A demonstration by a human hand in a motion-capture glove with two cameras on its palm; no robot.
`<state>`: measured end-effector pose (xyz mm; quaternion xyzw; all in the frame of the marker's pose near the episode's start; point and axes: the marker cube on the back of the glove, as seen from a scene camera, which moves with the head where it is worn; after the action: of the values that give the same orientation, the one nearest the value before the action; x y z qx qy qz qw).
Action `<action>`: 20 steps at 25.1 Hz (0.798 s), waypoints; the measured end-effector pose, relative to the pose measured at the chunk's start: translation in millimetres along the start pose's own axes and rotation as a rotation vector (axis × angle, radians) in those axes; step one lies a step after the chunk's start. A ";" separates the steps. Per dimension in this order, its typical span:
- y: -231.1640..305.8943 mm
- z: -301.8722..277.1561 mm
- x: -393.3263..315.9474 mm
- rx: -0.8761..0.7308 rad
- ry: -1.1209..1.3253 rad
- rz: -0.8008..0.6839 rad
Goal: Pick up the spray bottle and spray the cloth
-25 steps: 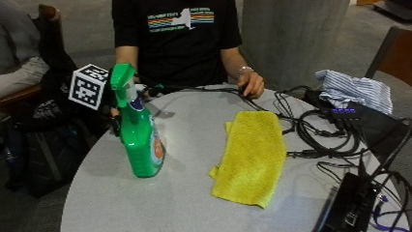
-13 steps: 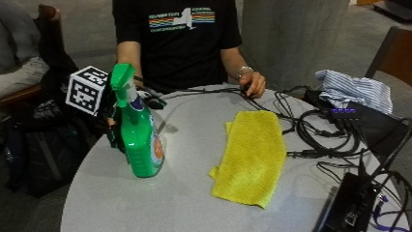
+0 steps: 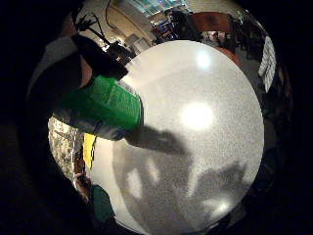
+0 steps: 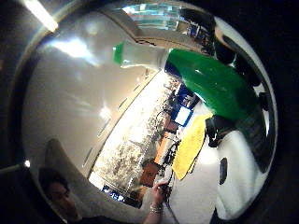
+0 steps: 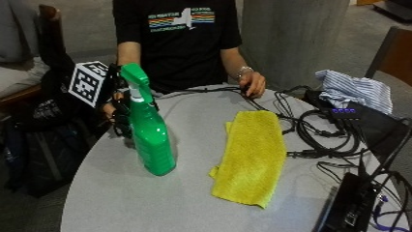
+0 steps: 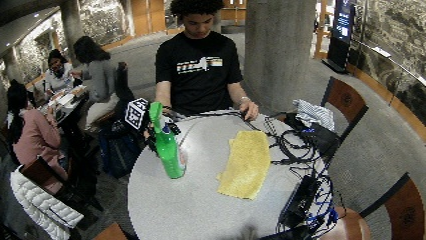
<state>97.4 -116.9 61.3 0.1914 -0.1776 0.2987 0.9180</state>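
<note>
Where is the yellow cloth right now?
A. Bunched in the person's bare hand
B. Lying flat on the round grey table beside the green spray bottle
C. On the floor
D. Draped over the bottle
B: the yellow terry cloth lies spread on the round grey table, apart from the upright green plastic spray bottle.

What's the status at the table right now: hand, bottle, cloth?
Gloved right hand behind the spray bottle, grip unclear. Bottle upright on the table. Yellow cloth flat beside it, apart. Nothing between them.
</note>
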 end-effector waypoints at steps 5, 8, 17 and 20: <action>-0.4 0.9 -7.8 0.059 -0.032 -0.037; 2.6 0.9 -7.7 0.052 -0.046 -0.036; -1.9 2.4 -8.8 0.041 -0.071 -0.030; -0.5 3.3 -8.1 -0.017 -0.065 -0.020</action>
<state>90.9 -122.6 60.4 0.1948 -0.2082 0.2815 0.9162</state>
